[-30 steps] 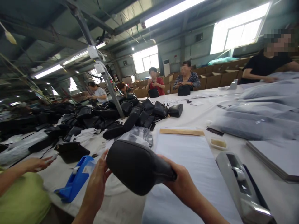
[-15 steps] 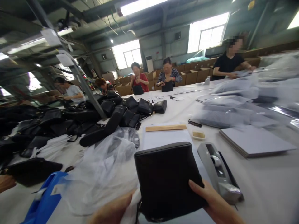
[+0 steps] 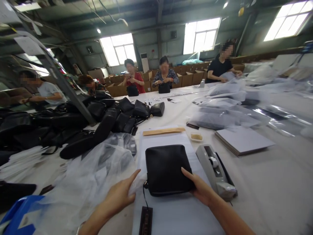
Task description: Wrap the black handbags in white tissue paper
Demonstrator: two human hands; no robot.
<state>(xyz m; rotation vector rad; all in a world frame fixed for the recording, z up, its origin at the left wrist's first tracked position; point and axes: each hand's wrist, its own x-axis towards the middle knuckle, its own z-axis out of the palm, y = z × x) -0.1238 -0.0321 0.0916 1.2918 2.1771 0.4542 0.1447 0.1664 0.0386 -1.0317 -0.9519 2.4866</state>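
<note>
A small black bag (image 3: 167, 173) with rounded corners is held over a stack of white sheets (image 3: 168, 215). My right hand (image 3: 201, 187) grips its lower right side, thumb across the front and the other fingers hidden behind. From the bag's lower left corner a dark hang tag (image 3: 146, 220) dangles on a cord. Just left of the bag is my left hand (image 3: 119, 192), its index finger stretched out and thumb apart, with nothing visible in its grasp. Clear plastic bags (image 3: 97, 176) lie crumpled beside and behind that hand.
A grey tape dispenser (image 3: 215, 173) stands right of the sheets, near a small dish (image 3: 196, 137) and a stack of boards (image 3: 244, 142). Black bags (image 3: 105, 124) are heaped at left, above a blue tape dispenser (image 3: 22, 212). Wrapped bags (image 3: 215, 114) lie farther right; several people work across the table.
The black bag has moved lower and away from me, and its tag now shows. My left hand has come into fuller view, fingers apart. The camera view has turned right.
</note>
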